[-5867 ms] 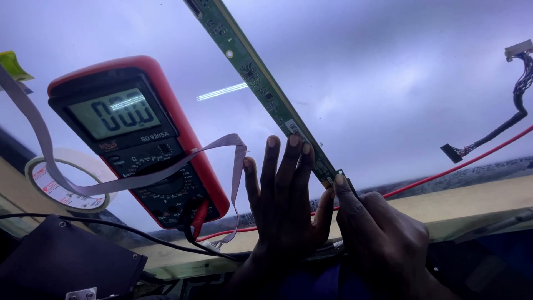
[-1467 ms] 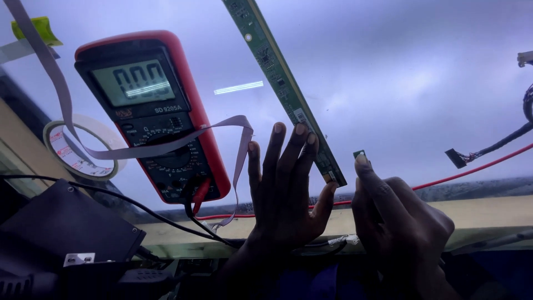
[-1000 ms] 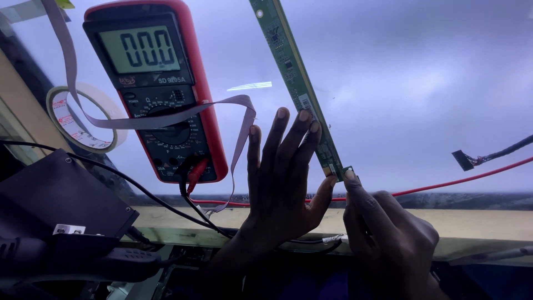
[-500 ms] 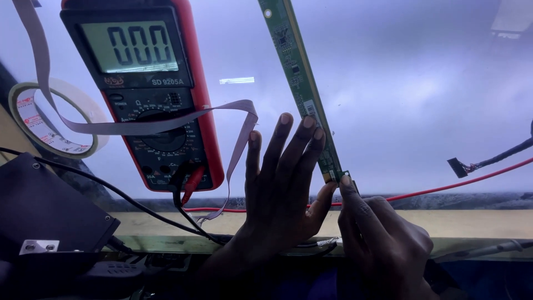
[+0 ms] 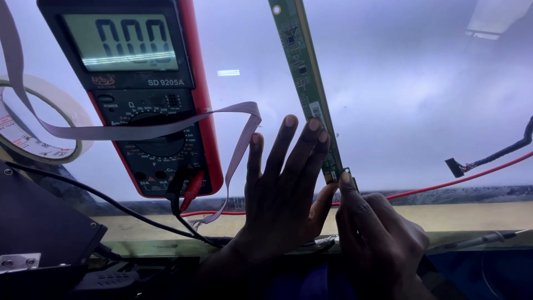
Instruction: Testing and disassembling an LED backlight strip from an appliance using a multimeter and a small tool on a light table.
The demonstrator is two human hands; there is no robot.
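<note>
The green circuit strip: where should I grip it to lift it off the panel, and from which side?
Probably the long edges of the green circuit strip, pinched from above past the left hand. It is narrow, flat and studded with components; its near end is taken by the right hand.

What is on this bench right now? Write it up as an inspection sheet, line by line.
Surface: pale glossy panel, reflecting ceiling lights.
Job's things: narrow green circuit strip lying on the panel; left hand spread flat beside its lower end, right hand with a fingertip at that end.
Clutter: red-cased multimeter, roll of tape, dark box.
Fingers: both bare, gripping nothing visible.
Cables: grey ribbon cable across the meter, red lead, black lead, connector cable.
Surroundings: nothing seen.
</note>
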